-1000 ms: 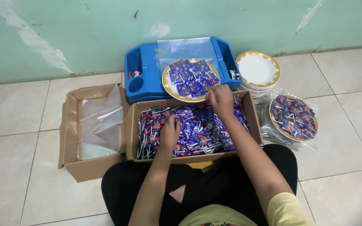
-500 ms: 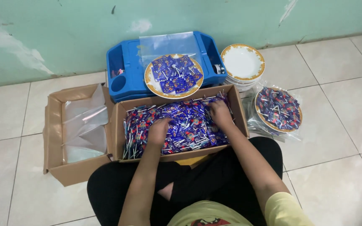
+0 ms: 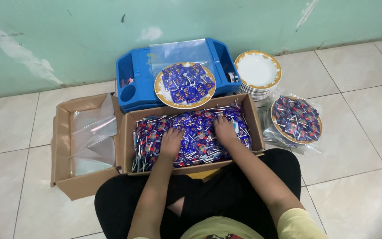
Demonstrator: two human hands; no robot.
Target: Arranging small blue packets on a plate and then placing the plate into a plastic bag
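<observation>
Both hands were down in the cardboard box (image 3: 124, 132) of blue-wrapped lollipops (image 3: 195, 132). The left hand (image 3: 170, 142) lay curled on the pile, fingers together; the right hand (image 3: 224, 129) dug in, grip unclear. Box walls hemmed all 4 sides. Beyond the far edge, a filled plate (image 3: 185, 85) sat on a blue tray (image 3: 131, 77).

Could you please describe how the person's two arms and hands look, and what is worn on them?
The left hand and the right hand are bare: no gloves, and no rings, watch or bracelet can be seen. Both forearms are uncovered. At the right upper arm, a short pale yellow sleeve shows. The left sleeve is out of view.
</observation>
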